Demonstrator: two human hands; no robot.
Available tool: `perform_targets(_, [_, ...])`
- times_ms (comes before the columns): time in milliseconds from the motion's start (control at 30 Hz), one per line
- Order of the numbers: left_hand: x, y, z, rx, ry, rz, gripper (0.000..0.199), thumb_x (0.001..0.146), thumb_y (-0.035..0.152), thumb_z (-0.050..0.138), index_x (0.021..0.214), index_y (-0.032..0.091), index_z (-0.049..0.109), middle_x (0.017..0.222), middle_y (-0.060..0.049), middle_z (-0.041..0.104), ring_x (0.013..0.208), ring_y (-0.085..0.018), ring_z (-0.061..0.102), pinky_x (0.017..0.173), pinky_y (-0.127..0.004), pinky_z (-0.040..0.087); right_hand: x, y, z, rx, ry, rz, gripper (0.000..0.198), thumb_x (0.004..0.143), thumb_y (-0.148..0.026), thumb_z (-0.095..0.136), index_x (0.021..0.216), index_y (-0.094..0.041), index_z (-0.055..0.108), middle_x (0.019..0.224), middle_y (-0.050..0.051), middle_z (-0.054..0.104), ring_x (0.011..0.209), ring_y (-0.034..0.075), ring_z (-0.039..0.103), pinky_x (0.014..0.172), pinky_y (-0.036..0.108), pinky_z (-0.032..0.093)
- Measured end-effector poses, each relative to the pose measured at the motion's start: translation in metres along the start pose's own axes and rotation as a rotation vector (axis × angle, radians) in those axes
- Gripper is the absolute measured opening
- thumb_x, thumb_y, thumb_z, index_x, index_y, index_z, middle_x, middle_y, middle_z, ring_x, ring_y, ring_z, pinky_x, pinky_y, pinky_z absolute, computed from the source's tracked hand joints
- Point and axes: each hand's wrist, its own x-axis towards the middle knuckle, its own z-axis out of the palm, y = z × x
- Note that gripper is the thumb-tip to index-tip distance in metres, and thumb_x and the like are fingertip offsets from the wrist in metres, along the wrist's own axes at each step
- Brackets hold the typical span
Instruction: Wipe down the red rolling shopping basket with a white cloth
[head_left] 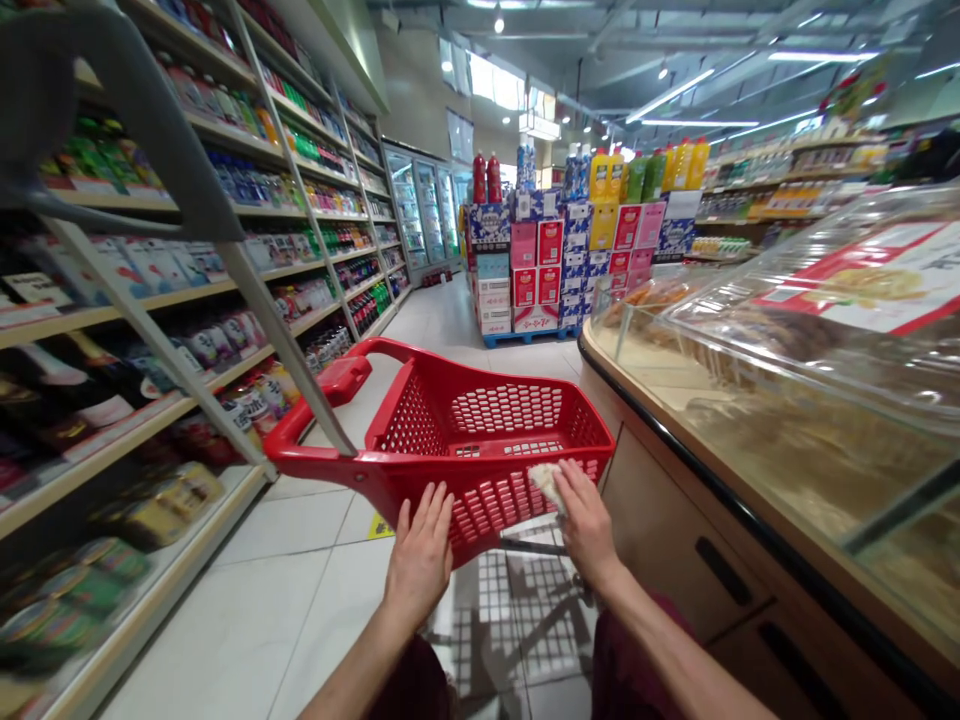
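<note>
A red plastic shopping cart (pixel 435 464) with perforated walls stands side-on in front of me, its basket bare inside as far as I can see. My left hand (pixel 421 550) lies against the near side wall, fingers stretched and pointing up. Farther right on the same wall, my right hand (pixel 589 518) presses a crumpled whitish cloth (pixel 546 484) near the upper rim. A grey metal handle bar (pixel 289 345) rises from the cart's left end toward the camera, with a dark grey grip at its top.
Shelves of bottles and cans (pixel 300 215) line the left side. A glass-edged counter (pixel 720 430) with clear food packs (pixel 832 290) stands close on the right. Ahead, stacked drink cartons (pixel 536 270) sit on a blue pallet (pixel 517 338). White floor tiles (pixel 296 550) lie below.
</note>
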Motion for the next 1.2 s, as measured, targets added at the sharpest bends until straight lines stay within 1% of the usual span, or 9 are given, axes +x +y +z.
perform_targets(67, [-0.005, -0.003, 0.0, 0.001, 0.002, -0.022, 0.049, 0.071, 0.015, 0.037, 0.12, 0.013, 0.045, 0.13, -0.008, 0.042, 0.123, -0.022, 0.033, 0.102, -0.042, 0.022, 0.006, -0.005, 0.004, 0.008, 0.03, -0.032, 0.05, 0.078, -0.002, 0.033, 0.124, -0.017, 0.043, 0.126, 0.011, 0.047, 0.123, 0.021, 0.033, 0.097, 0.045, 0.035])
perform_targets(200, [-0.012, -0.008, 0.001, -0.006, 0.027, -0.039, 0.05, 0.07, 0.015, 0.038, 0.12, 0.014, 0.045, 0.129, -0.008, 0.043, 0.123, -0.022, 0.034, 0.102, -0.043, 0.022, -0.007, -0.017, 0.02, 0.008, -0.092, -0.171, 0.046, 0.078, -0.002, 0.034, 0.119, -0.019, 0.048, 0.113, 0.009, 0.057, 0.116, 0.018, 0.043, 0.091, 0.039, 0.042])
perform_targets(267, [-0.015, -0.011, 0.001, -0.008, 0.029, -0.041, 0.05, 0.07, 0.015, 0.039, 0.12, 0.014, 0.045, 0.129, -0.009, 0.044, 0.122, -0.022, 0.034, 0.102, -0.043, 0.022, -0.004, -0.025, 0.02, 0.024, -0.103, -0.157, 0.048, 0.078, -0.001, 0.034, 0.121, -0.018, 0.046, 0.116, 0.009, 0.056, 0.117, 0.019, 0.041, 0.092, 0.04, 0.041])
perform_targets(367, [-0.017, -0.014, 0.0, -0.01, 0.013, -0.061, 0.05, 0.07, 0.015, 0.039, 0.119, 0.013, 0.045, 0.129, -0.009, 0.043, 0.121, -0.023, 0.035, 0.101, -0.043, 0.023, 0.019, -0.035, 0.016, 0.045, -0.004, -0.08, 0.052, 0.078, 0.0, 0.032, 0.126, -0.017, 0.041, 0.125, 0.011, 0.048, 0.123, 0.021, 0.032, 0.096, 0.045, 0.036])
perform_targets(433, [-0.018, -0.015, -0.002, -0.008, 0.008, -0.08, 0.05, 0.07, 0.015, 0.038, 0.119, 0.013, 0.046, 0.129, -0.009, 0.043, 0.121, -0.023, 0.035, 0.101, -0.043, 0.023, 0.029, -0.038, 0.017, 0.045, 0.046, -0.085, 0.05, 0.079, 0.0, 0.032, 0.125, -0.017, 0.041, 0.125, 0.011, 0.047, 0.124, 0.021, 0.031, 0.097, 0.046, 0.035])
perform_targets(633, [-0.026, -0.019, -0.003, -0.003, 0.008, -0.086, 0.053, 0.069, 0.013, 0.038, 0.121, 0.013, 0.043, 0.13, -0.01, 0.043, 0.122, -0.023, 0.034, 0.099, -0.044, 0.026, 0.001, -0.044, 0.032, 0.063, -0.092, -0.204, 0.045, 0.081, -0.002, 0.034, 0.121, -0.019, 0.047, 0.116, 0.01, 0.056, 0.118, 0.02, 0.041, 0.091, 0.041, 0.042])
perform_targets(800, [-0.031, -0.029, -0.009, 0.016, -0.018, -0.119, 0.055, 0.068, 0.01, 0.037, 0.123, 0.011, 0.041, 0.13, -0.012, 0.042, 0.123, -0.024, 0.033, 0.1, -0.046, 0.025, 0.033, -0.063, 0.032, 0.115, 0.029, -0.138, 0.046, 0.082, -0.003, 0.034, 0.124, -0.017, 0.042, 0.123, 0.012, 0.049, 0.123, 0.022, 0.032, 0.096, 0.046, 0.036])
perform_targets(1033, [-0.041, -0.039, -0.007, 0.055, -0.004, -0.175, 0.053, 0.069, 0.013, 0.039, 0.122, 0.012, 0.041, 0.129, -0.011, 0.044, 0.121, -0.024, 0.035, 0.101, -0.045, 0.023, 0.017, -0.076, 0.049, 0.11, -0.1, -0.335, 0.038, 0.084, -0.006, 0.033, 0.115, -0.017, 0.051, 0.107, 0.01, 0.061, 0.116, 0.02, 0.043, 0.088, 0.039, 0.045])
perform_targets(1200, [-0.048, -0.048, -0.007, 0.078, 0.005, -0.211, 0.053, 0.069, 0.014, 0.04, 0.121, 0.011, 0.041, 0.127, -0.01, 0.046, 0.123, -0.025, 0.033, 0.101, -0.046, 0.023, 0.058, -0.099, 0.044, 0.16, -0.004, -0.268, 0.041, 0.082, -0.004, 0.034, 0.119, -0.014, 0.047, 0.122, 0.012, 0.05, 0.125, 0.022, 0.029, 0.097, 0.045, 0.035])
